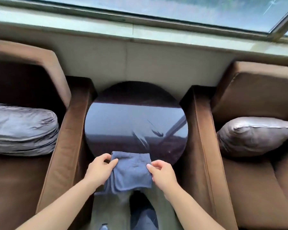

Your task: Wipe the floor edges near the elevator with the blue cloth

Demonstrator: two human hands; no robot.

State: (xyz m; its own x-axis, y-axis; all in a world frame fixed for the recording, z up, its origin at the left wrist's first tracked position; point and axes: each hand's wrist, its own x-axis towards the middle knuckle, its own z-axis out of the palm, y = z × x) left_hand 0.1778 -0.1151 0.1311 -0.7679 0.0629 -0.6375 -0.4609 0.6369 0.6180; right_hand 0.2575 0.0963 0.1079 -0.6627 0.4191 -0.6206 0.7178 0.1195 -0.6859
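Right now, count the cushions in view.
2: one grey cushion on the left armchair, one on the right armchair. Others may lie outside the frame.

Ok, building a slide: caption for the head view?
Both hands hold a folded blue cloth at a round dark table between brown armchairs.

Two brown armchairs stand here, the left armchair (32, 113) and the right armchair (248, 130), with one round dark worktop (131, 117) between them. There are two grey cushions, the left cushion (22, 130) and the right cushion (254, 136). One blue cloth (131, 170) is gripped by two hands, the left hand (99, 169) and the right hand (163, 173).
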